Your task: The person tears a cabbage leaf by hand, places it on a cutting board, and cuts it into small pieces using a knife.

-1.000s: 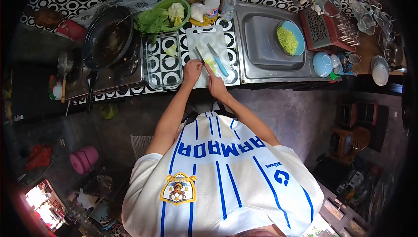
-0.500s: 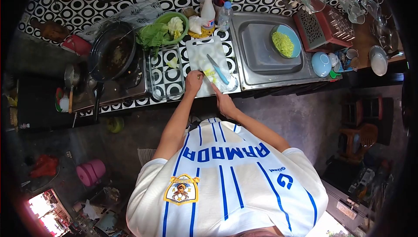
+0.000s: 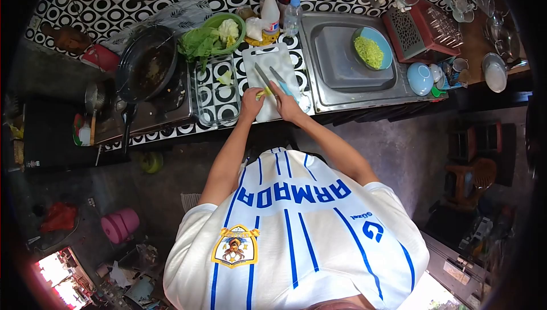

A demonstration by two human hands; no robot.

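Note:
My right hand [image 3: 288,107] is closed round the handle of a knife [image 3: 262,75], whose blade points up and left over the white cutting board [image 3: 288,59]. Between the fingers of my left hand [image 3: 251,105] is a small yellow-green vegetable piece [image 3: 265,91], beside the blade. A second knife [image 3: 278,76] with a turquoise handle lies on the board, partly hidden by my right hand. Left of the board, a clear glass dish [image 3: 218,117] holds a pale leaf piece [image 3: 225,77].
Behind stands a green bowl [image 3: 241,35] of leafy vegetables, near a white bottle [image 3: 269,9] and a clear bottle [image 3: 292,17]. A wok [image 3: 149,62] rests on the stove at left. In the sink [image 3: 310,82], a blue bowl [image 3: 386,46] of chopped greens sits on a grey tub [image 3: 336,54].
My right hand has moved up the board with its knife, and the blade now reaches farther toward the back. My left hand has shifted slightly and still holds a vegetable piece.

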